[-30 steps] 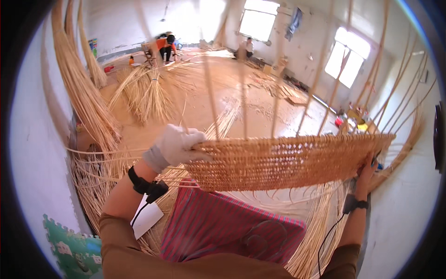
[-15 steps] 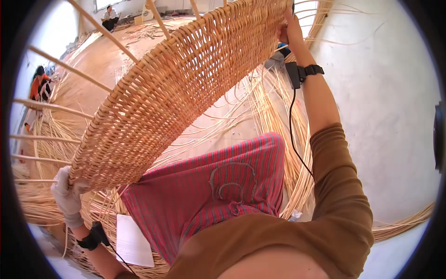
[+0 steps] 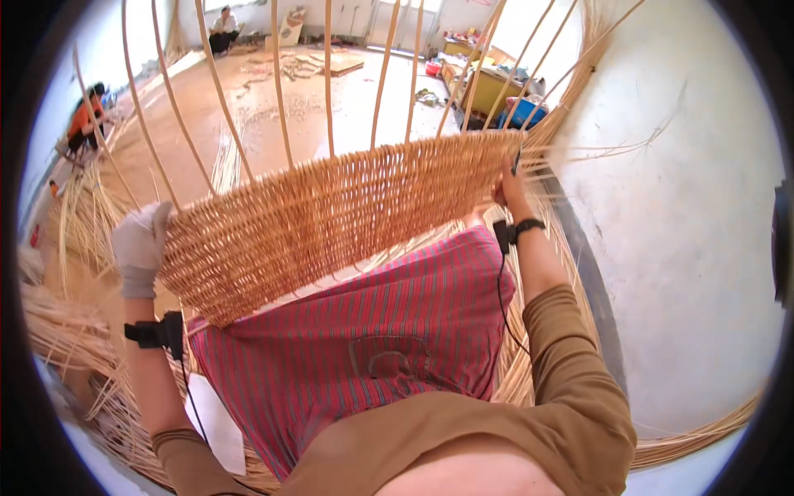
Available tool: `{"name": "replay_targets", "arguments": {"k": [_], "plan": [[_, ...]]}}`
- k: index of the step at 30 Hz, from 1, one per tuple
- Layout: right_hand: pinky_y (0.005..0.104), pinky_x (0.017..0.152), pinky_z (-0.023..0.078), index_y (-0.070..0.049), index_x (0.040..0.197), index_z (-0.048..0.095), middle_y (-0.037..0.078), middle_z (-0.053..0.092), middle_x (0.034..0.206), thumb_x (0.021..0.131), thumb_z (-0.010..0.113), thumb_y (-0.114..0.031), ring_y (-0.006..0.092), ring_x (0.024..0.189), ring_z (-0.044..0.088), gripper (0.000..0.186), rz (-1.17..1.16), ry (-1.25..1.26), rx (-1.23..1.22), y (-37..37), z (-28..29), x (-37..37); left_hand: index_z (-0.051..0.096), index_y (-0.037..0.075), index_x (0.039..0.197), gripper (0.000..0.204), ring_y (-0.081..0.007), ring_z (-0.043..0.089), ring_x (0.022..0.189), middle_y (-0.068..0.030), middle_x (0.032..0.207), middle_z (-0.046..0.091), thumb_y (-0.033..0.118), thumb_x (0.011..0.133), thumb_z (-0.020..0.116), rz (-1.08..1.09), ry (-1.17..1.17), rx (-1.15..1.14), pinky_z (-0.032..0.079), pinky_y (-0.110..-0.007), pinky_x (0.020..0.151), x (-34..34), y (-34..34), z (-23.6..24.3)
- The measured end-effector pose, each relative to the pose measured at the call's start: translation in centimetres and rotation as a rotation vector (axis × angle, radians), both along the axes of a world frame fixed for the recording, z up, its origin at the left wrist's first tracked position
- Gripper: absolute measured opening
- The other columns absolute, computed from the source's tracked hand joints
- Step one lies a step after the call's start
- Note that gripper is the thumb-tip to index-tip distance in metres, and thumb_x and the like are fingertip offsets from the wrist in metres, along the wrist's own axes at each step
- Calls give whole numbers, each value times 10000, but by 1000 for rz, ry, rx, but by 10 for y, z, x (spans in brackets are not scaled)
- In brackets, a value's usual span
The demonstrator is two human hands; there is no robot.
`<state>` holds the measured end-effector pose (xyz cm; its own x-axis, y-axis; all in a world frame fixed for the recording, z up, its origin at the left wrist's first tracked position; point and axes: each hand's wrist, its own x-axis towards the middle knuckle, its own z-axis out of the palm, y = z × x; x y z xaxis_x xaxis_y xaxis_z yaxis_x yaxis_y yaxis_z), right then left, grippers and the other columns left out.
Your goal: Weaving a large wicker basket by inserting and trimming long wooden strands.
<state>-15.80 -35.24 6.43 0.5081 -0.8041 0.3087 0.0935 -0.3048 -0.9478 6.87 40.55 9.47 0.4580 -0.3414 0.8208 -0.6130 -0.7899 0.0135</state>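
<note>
My left hand [image 3: 141, 244], in a pale glove, is closed on the left end of a woven rattan panel [image 3: 322, 219]. My right hand [image 3: 507, 183], bare, grips the panel's right end, with a narrow dark object beside its fingers that I cannot make out. Long rattan stakes [image 3: 281, 107] stand up from the panel's top edge. The panel slopes gently upward to the right, its lower left corner over a red striped cloth [image 3: 347, 322] on my lap. Some fingers of both hands are hidden by the weave.
Loose rattan bundles [image 3: 78, 215] lie left and beside the pale wall [image 3: 686, 248] at right. Two other people are at the back, one in orange [image 3: 83, 120], one in white [image 3: 222, 31]. A cluttered yellow cabinet [image 3: 465, 87] and a blue container [image 3: 525, 113] stand at back right.
Half a second ago the panel slanted steeply. Since then its right end has come down with my right hand and its left end has risen with my left hand, both still gripping.
</note>
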Motion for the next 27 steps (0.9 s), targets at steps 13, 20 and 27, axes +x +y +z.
{"name": "replay_targets", "arguments": {"k": [13, 20, 27], "plan": [[334, 406, 450, -91, 1175, 563, 46, 579, 651, 949, 711, -585, 172, 453, 571, 563, -90, 67, 76, 47, -35, -23, 720, 75, 903, 378, -409, 662, 756, -165, 819, 697, 350, 1070, 522, -117, 30, 120, 513, -484, 683, -10, 4, 25], [348, 436, 439, -91, 1180, 549, 70, 565, 634, 972, 674, -586, 184, 492, 577, 551, -283, 86, -348, 59, -80, 15, 724, 114, 961, 415, -453, 645, 837, -206, 865, 686, 373, 1079, 422, 172, 366, 265, 501, -528, 732, 18, 50, -14], [423, 902, 537, -71, 1347, 582, 188, 712, 1051, 1016, 626, -521, 324, 996, 692, 560, -210, 164, -341, 0, -111, 39, 707, 127, 1042, 251, -413, 656, 910, -158, 991, 703, 299, 1046, 524, 110, 380, 263, 524, -508, 782, 16, 15, -55]]}}
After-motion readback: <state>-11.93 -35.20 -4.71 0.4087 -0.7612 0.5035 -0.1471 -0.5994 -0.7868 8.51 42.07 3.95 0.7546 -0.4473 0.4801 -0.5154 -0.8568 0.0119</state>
